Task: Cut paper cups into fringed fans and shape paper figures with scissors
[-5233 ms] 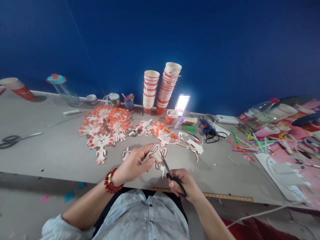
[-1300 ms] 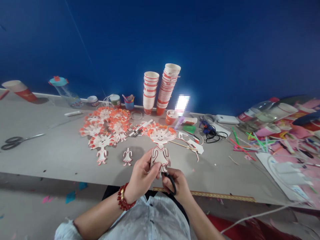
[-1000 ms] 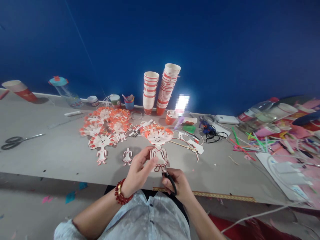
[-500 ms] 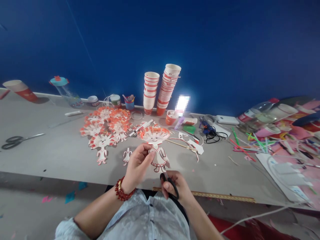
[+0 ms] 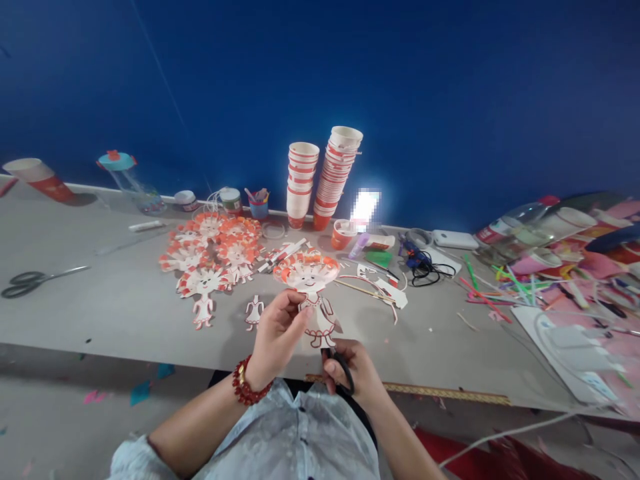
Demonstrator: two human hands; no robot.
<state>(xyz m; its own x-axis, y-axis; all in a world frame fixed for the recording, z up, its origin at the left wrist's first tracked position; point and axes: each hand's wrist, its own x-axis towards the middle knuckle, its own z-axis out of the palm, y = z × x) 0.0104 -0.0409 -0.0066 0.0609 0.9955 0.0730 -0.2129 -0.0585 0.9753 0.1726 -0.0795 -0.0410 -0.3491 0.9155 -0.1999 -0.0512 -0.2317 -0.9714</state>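
My left hand [image 5: 283,327] pinches a white paper doll [image 5: 320,320] at its upper body. The doll has a smiling face, a fringe of curled orange-and-white strips round its head and a red-outlined dress. Just below its feet, my right hand [image 5: 353,367] grips black-handled scissors [image 5: 341,370], with fingers in the loops; the blades are mostly hidden near the doll's feet. Left of my left hand lies a small paper dress figure [image 5: 255,312] with no head. Beyond it, several finished-looking paper dolls [image 5: 203,297] with orange-fringed heads are heaped together.
Two stacks of paper cups [image 5: 337,180] stand by the blue wall. Another pair of scissors [image 5: 30,283] lies at the far left. Paper scraps [image 5: 393,291], a black cable [image 5: 425,267] and a purple glue stick [image 5: 359,245] are on the right, before a pile of straws [image 5: 515,287] and bottles.
The doll has tilted slightly and shifted a little in my left hand's grip. My right hand and the scissors have turned slightly, close under the doll's feet.
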